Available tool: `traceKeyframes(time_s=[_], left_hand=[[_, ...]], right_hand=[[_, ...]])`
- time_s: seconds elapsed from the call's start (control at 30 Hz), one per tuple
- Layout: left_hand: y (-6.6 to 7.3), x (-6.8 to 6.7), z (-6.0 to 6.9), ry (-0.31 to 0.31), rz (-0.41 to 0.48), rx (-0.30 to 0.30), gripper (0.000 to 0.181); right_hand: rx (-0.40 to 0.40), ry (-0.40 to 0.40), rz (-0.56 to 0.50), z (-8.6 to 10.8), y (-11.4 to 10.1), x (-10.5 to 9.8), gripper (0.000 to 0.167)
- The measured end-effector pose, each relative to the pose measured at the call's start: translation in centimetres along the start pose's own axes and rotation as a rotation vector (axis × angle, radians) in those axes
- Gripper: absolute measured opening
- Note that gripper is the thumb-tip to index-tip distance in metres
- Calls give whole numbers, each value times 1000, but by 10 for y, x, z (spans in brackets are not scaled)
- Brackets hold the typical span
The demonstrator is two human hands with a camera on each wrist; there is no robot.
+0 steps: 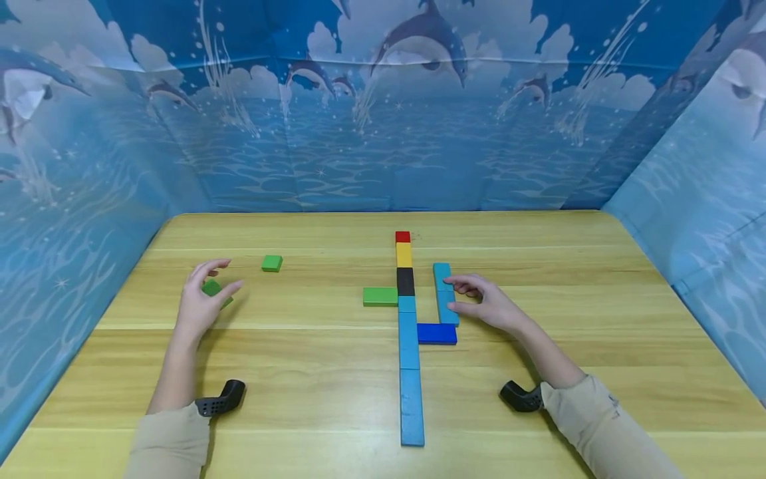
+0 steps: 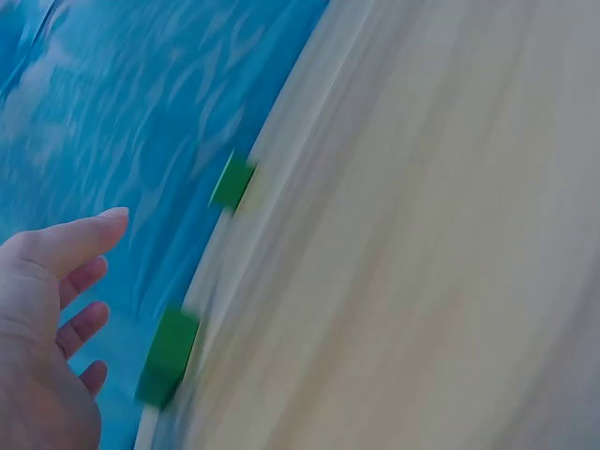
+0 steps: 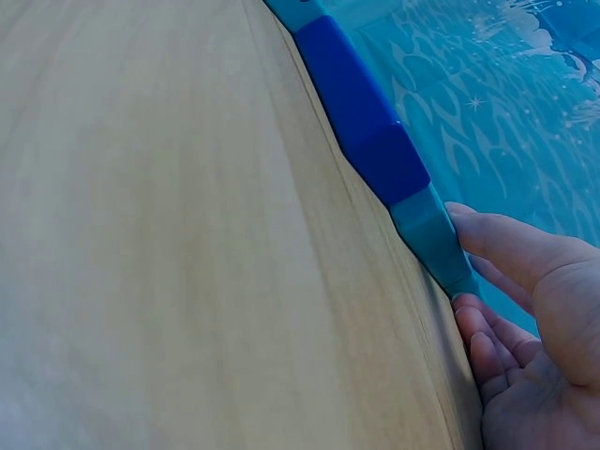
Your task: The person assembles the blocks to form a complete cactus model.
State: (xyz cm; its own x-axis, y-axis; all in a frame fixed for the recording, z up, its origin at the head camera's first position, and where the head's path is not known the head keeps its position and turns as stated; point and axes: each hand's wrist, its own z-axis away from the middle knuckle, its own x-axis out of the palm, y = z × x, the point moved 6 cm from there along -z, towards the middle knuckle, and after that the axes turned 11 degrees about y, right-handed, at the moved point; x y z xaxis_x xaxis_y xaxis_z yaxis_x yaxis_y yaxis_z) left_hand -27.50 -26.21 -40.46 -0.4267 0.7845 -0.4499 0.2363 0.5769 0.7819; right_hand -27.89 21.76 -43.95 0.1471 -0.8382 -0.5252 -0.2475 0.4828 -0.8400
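Two light-blue blocks lie end to end, a far one (image 1: 441, 274) and a nearer one (image 1: 445, 314). My right hand (image 1: 489, 307) is at their right side, its forefinger at the far block and its thumb at the nearer one. In the right wrist view, the thumb and fingertips touch the light-blue edge (image 3: 431, 230). On the left, my left hand (image 1: 200, 305) hovers with thumb and fingers spread over a green block (image 1: 211, 287), which it partly hides. The left wrist view shows that block (image 2: 169, 356) clear of the fingers.
A column of blocks runs down the middle: red (image 1: 403, 237), yellow (image 1: 403, 255), black (image 1: 405, 281), then several light-blue ones (image 1: 409, 340). A green block (image 1: 380, 297) adjoins its left side, a dark-blue block (image 1: 437, 334) its right. Another small green block (image 1: 272, 263) lies farther left.
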Motion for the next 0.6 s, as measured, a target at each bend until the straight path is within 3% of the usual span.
traceKeyframes(time_s=[0.2, 0.6], left_hand=[[-19, -24, 4, -18, -69, -36, 54], [-42, -37, 18, -70, -245, -108, 71]], right_hand=[[3, 4, 4, 0, 0, 0, 49], [16, 3, -4, 0, 1, 0, 49]])
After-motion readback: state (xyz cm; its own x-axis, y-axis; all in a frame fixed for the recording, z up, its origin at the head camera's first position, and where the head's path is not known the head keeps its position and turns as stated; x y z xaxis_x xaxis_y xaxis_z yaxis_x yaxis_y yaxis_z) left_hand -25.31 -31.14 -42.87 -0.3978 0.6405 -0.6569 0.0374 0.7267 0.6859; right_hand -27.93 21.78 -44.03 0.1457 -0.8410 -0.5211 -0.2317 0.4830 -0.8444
